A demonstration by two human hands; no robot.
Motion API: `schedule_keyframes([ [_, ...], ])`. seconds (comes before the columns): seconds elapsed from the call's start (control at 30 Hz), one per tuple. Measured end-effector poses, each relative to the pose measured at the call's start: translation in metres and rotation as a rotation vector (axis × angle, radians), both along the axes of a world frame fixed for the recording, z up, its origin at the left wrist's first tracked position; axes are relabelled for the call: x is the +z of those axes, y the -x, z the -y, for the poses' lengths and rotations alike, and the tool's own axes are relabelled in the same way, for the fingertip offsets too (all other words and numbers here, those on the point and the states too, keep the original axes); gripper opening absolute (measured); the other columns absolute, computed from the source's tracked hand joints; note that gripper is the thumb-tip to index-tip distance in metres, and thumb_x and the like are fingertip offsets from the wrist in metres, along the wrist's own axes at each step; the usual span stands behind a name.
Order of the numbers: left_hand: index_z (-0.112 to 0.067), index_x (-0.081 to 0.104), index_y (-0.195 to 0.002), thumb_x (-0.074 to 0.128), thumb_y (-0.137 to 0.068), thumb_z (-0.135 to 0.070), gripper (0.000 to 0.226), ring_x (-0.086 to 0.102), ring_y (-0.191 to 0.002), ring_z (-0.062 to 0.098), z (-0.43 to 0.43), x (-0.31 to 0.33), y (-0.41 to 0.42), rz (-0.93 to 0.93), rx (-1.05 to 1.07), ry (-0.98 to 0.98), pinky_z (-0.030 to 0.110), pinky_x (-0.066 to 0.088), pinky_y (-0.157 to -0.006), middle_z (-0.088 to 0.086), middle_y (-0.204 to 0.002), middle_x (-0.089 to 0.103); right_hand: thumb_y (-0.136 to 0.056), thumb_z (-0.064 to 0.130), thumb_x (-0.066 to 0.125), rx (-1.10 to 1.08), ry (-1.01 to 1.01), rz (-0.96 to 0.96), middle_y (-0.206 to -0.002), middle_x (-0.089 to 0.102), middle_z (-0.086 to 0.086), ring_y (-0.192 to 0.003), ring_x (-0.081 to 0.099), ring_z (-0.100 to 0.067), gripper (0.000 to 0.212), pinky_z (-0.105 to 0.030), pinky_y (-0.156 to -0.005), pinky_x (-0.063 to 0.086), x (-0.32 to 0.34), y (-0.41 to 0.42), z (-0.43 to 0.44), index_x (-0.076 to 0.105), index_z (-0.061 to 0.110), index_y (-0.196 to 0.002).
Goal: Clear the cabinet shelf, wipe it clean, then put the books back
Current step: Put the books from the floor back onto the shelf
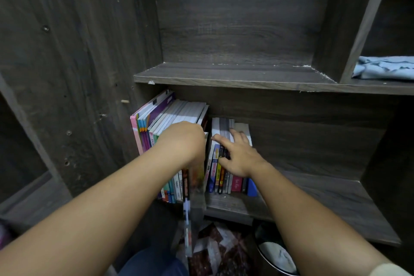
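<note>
The lower cabinet shelf (324, 204) holds two groups of upright books. Tall books (170, 114) with pink, blue and purple covers fill the left corner. A row of smaller books (220, 177) stands just right of them. My left hand (181, 139) is between the two groups and grips a thin book (187, 208), which is blurred and reaches down past the shelf's front edge. Its fingers are hidden behind the back of the hand. My right hand (238, 157) rests with spread fingers on the tops and spines of the smaller books.
The upper shelf (224, 74) is bare. A crumpled light-blue cloth (385, 67) lies in the upper right compartment. Below the lower shelf a dark round bin (275, 251) with something pale inside sits on a patterned floor. The right half of the lower shelf holds nothing.
</note>
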State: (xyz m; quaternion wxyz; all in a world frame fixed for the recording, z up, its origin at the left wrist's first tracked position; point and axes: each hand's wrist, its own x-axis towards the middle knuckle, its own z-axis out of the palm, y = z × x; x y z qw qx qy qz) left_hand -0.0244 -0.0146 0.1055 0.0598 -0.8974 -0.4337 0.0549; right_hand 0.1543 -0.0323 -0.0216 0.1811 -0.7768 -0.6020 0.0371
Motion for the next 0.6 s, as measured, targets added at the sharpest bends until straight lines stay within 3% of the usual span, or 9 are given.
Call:
schedule_keyframes([
  [0.13, -0.027, 0.054, -0.134, 0.062, -0.087, -0.027, 0.048, 0.061, -0.101, 0.026, -0.003, 0.011, -0.003, 0.003, -0.04, -0.081, 0.032, 0.046, -0.067, 0.006, -0.115, 0.063, -0.086, 0.04, 0.053, 0.005, 0.015, -0.007, -0.161, 0.0, -0.005, -0.146, -0.004, -0.033, 0.066, -0.063, -0.107, 0.028, 0.002, 0.0, -0.001, 0.018, 0.057, -0.14],
  [0.27, -0.028, 0.053, -0.137, 0.058, -0.089, -0.019, 0.049, 0.066, -0.077, 0.017, -0.004, 0.033, -0.001, -0.115, -0.083, 0.033, 0.027, 0.05, -0.058, -0.003, -0.093, 0.059, -0.088, 0.04, 0.053, 0.01, 0.031, -0.017, -0.161, -0.002, -0.004, -0.147, -0.007, -0.033, 0.066, -0.064, -0.109, 0.026, 0.004, -0.001, 0.0, 0.017, 0.057, -0.141],
  [0.4, -0.036, 0.047, -0.141, 0.057, -0.091, -0.016, 0.055, 0.066, -0.08, 0.015, -0.003, 0.036, 0.0, -0.114, -0.124, 0.158, 0.024, 0.047, -0.058, -0.003, -0.096, 0.056, -0.089, 0.039, 0.055, 0.005, 0.037, -0.01, -0.161, -0.004, -0.004, -0.147, -0.008, -0.033, 0.068, -0.063, -0.109, 0.026, 0.005, 0.0, 0.001, 0.015, 0.056, -0.142],
  [0.53, -0.041, 0.047, -0.139, 0.056, -0.093, -0.021, 0.051, 0.055, -0.059, 0.01, -0.007, 0.04, -0.002, -0.085, -0.187, 0.134, 0.022, 0.04, -0.049, -0.007, -0.075, 0.055, -0.087, 0.037, 0.055, 0.0, 0.049, -0.002, -0.161, -0.005, -0.004, -0.147, -0.009, -0.032, 0.071, -0.064, -0.108, 0.026, 0.005, 0.0, 0.001, 0.014, 0.052, -0.144],
  [0.6, -0.044, 0.045, -0.139, 0.06, -0.093, -0.026, 0.051, 0.057, -0.065, 0.01, -0.009, 0.044, -0.001, -0.092, -0.185, 0.202, 0.021, 0.044, -0.052, -0.01, -0.08, 0.054, -0.087, 0.035, 0.055, -0.003, 0.057, 0.002, -0.161, -0.005, -0.004, -0.147, -0.009, -0.032, 0.073, -0.064, -0.108, 0.026, 0.006, -0.001, 0.0, 0.013, 0.05, -0.145],
])
